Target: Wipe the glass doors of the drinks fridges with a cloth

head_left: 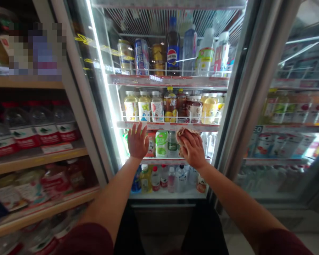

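Beige cloth, crumpled, just right of frame centre. Right hand has hold of it, fingers bent and close together over it. Left hand, left of centre: fingers spread, nothing seen in grasp; cannot tell whether it touches glass. Behind both, lit drinks cooler, bottles shelved. Wooden shelves at frame left.

A crumpled, beige-brown fabric cloth is bunched up over there under the right hand, against a tall, upright, transparent glass door, a little right of its middle, and the door, lit brightly from behind, carries streaks of yellow glare toward its upper left.
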Demonstrator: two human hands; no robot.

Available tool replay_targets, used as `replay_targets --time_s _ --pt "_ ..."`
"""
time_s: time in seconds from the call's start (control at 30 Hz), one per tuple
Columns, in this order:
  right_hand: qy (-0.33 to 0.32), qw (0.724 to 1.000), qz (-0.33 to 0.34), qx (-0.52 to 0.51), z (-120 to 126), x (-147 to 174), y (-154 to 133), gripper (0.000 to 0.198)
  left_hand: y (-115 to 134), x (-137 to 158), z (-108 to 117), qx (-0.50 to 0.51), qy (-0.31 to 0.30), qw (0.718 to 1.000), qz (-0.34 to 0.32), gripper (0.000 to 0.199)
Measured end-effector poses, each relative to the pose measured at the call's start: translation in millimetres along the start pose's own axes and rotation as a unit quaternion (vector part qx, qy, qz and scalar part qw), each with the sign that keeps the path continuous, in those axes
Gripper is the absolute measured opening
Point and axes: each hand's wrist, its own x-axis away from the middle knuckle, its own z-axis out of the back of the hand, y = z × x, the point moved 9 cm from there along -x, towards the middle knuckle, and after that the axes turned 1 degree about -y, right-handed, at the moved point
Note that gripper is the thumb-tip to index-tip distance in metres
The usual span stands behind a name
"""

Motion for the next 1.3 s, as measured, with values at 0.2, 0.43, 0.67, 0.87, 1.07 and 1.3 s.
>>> replay_targets --time_s 0.2,0.43,0.67,0.87,1.07,1.3 --pt "-0.002 1.000 0.005 -0.018 0.0 4.4 0.4 0.045 8.4 32.7 1.6 0.032 -0.007 0.999 0.022 0.057" --pt "-0.019 0.999 -0.012 -0.046 -0.7 -6.6 -4.2 0.049 8.2 28.1 5.7 0.050 -0.034 0.997 0.049 0.055" --pt "-0.051 0.997 0.050 0.037 -5.0 -16.8 -13.0 0.053 6.6 -15.8 26.7 0.058 -0.014 0.993 0.105 0.047" --pt "-0.056 0.996 0.046 0.048 -10.7 -9.3 -10.5 0.052 11.8 -65.2 20.2 0.052 -0.006 0.996 0.075 0.050" --pt "-0.056 0.996 0.053 0.046 -12.9 -20.9 -1.0 0.053 20.3 -73.4 2.5 0.059 -0.032 0.997 0.039 0.056" --pt "-0.014 0.999 0.013 0.051 -3.0 -84.5 21.5 0.054 19.3 -70.3 0.3 0.055 -0.022 0.998 0.035 0.058"
